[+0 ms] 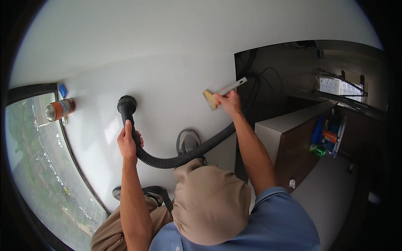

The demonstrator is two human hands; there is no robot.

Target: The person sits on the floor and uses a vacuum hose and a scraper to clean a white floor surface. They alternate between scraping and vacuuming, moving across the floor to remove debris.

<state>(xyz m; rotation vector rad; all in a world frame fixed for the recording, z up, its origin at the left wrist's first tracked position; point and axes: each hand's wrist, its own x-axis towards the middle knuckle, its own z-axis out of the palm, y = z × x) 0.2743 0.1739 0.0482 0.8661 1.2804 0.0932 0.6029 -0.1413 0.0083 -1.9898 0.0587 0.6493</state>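
My left hand (pixel 128 142) grips the black vacuum-cleaner wand end of a ribbed hose (pixel 188 157), thumb laid along the tube. Its round dusting brush (pixel 127 104) points away from me over a smooth white surface (pixel 169 84). From that hand the hose curves below my right forearm and back into the dark area at right. Held in my right hand (pixel 229 103) is a flat tool (pixel 211 99) with a pale handle and a wide yellowish head; whether scraper or brush, I cannot tell. The head is over the white surface, and contact is unclear.
An orange aerosol can (pixel 61 109) and a blue object (pixel 62 90) are beside the window (pixel 40 150) at left. My shoe (pixel 188 141) is on the white surface. At right, a cabinet (pixel 279 135) stands near several cleaning items (pixel 328 136) and a crumpled white scrap (pixel 292 183).
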